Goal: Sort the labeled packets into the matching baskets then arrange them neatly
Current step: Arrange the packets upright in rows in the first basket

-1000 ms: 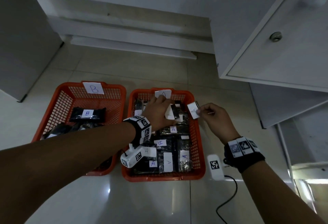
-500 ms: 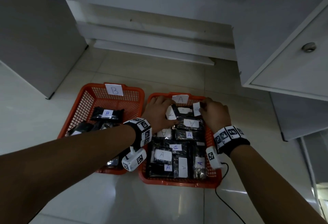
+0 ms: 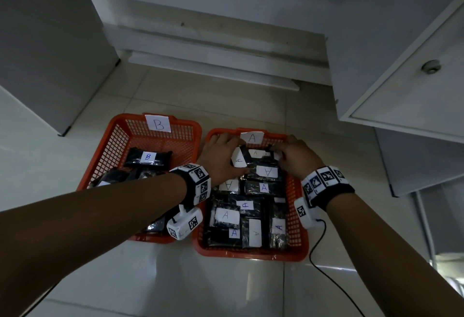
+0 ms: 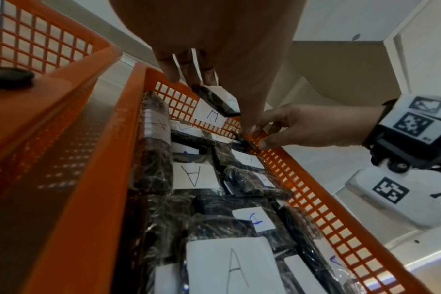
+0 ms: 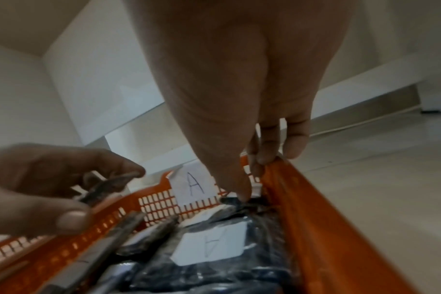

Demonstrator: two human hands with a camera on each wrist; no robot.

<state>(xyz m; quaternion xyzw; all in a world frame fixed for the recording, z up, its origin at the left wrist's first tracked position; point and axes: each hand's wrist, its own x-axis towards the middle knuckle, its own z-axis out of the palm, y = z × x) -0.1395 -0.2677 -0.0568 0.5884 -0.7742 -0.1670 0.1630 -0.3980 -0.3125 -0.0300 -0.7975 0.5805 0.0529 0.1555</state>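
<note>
Two orange baskets sit side by side on the floor. Basket B (image 3: pixel 118 145) on the left holds a few dark packets, one labeled B (image 3: pixel 148 157). Basket A (image 3: pixel 251 256) on the right is packed with several dark packets with white A labels. My left hand (image 3: pixel 232 151) grips a tilted A packet (image 3: pixel 239 159) at the basket's far left end, seen edge-on in the left wrist view (image 4: pixel 219 101). My right hand (image 3: pixel 281 151) pinches another A packet (image 4: pixel 244 139) down in the far right corner, thumb on it, fingers (image 5: pixel 264 157) at the rim.
A white cabinet with a knob (image 3: pixel 430 66) overhangs on the right. A white appliance side (image 3: pixel 50 53) stands on the left, and a low ledge (image 3: pixel 213 65) runs behind the baskets. A black cable (image 3: pixel 324 274) trails from my right wrist over the tiled floor.
My right hand carried its packet from outside the basket's right side into basket A's far right corner. My left hand shifted toward the far wall, still holding its packet.
</note>
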